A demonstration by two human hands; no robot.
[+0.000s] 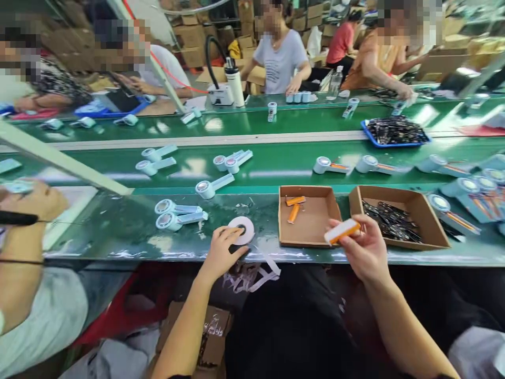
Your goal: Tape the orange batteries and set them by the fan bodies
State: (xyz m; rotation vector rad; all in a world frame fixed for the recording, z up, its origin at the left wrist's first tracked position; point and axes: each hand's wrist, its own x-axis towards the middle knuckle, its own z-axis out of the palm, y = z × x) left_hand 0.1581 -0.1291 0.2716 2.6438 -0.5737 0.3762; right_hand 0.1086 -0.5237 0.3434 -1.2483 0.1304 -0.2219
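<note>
My left hand (225, 249) rests on a roll of white tape (245, 238) lying flat on the bench, its fingers over the left side and the thumb at the near edge. A loose strip of the tape hangs over the bench's front edge. My right hand (365, 247) pinches an orange battery (349, 228) with a white strip along its side, above the gap between two cardboard trays. In the left cardboard tray (311, 234) lie two more orange pieces (294, 208). The right cardboard tray (437, 234) holds many thin dark parts (394, 221).
Pale blue handheld devices (171, 221) lie left of the tape, and others (461, 189) crowd the right. More sit on the green conveyor (276, 171). A blue tray (394, 143) of dark parts stands beyond. Co-workers sit across; a neighbour's arm (23, 252) is at left.
</note>
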